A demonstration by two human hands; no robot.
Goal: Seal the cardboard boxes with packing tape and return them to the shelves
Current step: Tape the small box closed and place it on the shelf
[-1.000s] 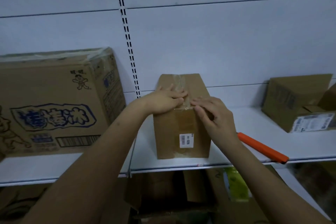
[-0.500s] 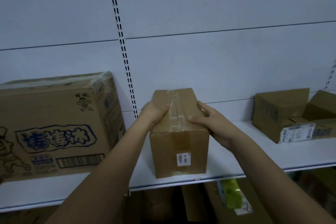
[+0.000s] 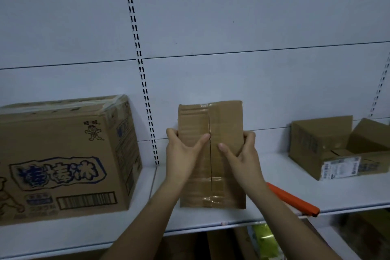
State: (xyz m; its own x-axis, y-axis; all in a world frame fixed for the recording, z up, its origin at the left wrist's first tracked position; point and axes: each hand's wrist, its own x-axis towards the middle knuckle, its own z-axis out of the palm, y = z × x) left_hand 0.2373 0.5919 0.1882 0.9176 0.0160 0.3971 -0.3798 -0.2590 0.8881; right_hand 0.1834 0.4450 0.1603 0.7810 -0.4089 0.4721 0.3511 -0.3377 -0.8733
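The big box (image 3: 63,154) at nine o'clock has three large blue Chinese signs, 棒棒冰, on its front. A little cartoon boy with two tiny signs over his head is printed near its top edge. A barcode sits low on that front, but its numbers are too small to read. The box (image 3: 329,148) at three o'clock has a white label with blurry print.
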